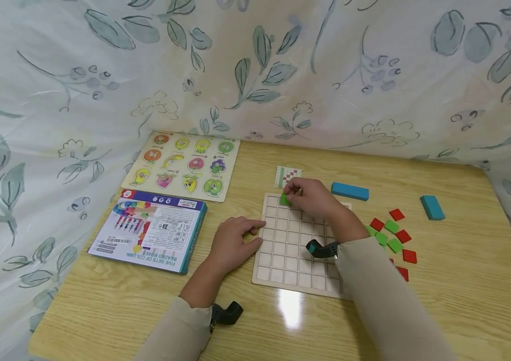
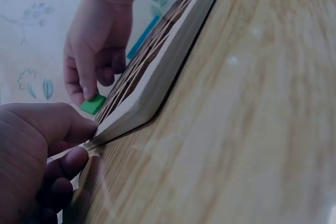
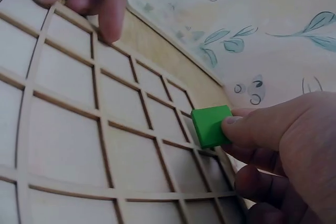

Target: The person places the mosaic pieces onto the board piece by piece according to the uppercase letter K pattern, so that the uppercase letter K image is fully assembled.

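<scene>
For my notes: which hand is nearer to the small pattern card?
Right hand: it pinches a green tile close to the card, on its near side. The left hand is farther, at the left edge of the grid board.

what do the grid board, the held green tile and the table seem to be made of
Grid board: probably unpainted wood, given its pale, matte look and darker strip edges. Green tile: painted wood or plastic; its smooth, even, opaque colour leaves that open. Table: varnished wood or wood-look laminate, with visible grain and a glossy finish showing a bright reflection.
</scene>
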Action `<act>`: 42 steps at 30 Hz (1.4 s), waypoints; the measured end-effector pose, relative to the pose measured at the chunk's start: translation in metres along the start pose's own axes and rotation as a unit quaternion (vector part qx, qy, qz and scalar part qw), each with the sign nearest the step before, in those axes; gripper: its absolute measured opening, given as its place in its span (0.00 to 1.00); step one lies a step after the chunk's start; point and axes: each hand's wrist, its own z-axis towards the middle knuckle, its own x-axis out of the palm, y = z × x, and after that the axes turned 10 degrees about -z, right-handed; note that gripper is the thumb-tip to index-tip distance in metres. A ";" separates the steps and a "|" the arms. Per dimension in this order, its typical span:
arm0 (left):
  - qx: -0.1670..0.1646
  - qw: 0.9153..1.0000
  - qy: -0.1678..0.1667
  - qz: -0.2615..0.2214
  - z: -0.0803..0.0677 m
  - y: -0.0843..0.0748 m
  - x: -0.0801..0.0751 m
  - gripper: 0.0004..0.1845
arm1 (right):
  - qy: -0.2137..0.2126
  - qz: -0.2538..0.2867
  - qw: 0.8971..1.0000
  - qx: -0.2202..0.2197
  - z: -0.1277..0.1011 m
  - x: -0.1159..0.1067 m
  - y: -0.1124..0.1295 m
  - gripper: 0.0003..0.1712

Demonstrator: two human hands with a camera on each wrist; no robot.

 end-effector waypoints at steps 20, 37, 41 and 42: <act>0.002 1.000 0.008 -0.003 0.001 -0.004 -0.003 0.19 | -0.052 -0.035 0.997 0.038 -0.005 0.013 0.003 0.06; 0.005 1.000 0.004 -0.001 0.001 -0.003 -0.003 0.19 | -0.040 -0.109 0.993 -0.004 -0.004 0.017 -0.002 0.17; 0.006 1.000 0.003 0.001 0.000 -0.002 -0.003 0.19 | -0.037 -0.121 0.992 -0.011 -0.004 0.017 0.000 0.18; 0.006 1.000 0.003 0.001 0.000 -0.002 -0.003 0.19 | -0.037 -0.123 0.992 -0.012 -0.003 0.017 0.001 0.18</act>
